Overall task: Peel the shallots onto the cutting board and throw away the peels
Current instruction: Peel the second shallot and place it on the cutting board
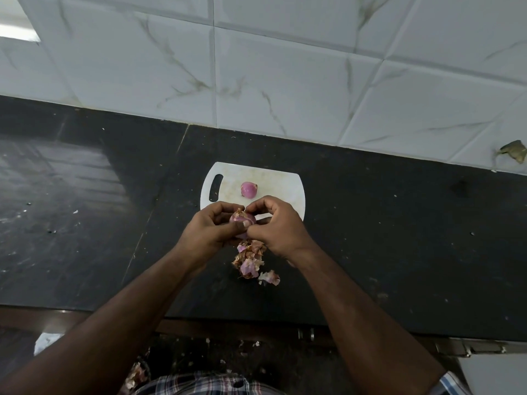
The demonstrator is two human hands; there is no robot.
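A peeled pink shallot (249, 189) lies on the small white cutting board (282, 183) at the middle of the black counter. Just above the board's near edge, my left hand (208, 232) grips a second, partly peeled shallot (242, 219). My right hand (278, 228) pinches a strip of its skin at the top. A heap of dry pink and brown peels (252, 262) lies on the counter right below my hands.
The black stone counter (399, 238) runs wall to wall, backed by white marbled tiles (285, 67). A chipped patch (513, 151) marks the wall at far right. More peel scraps (137, 372) lie on the floor below the counter's front edge.
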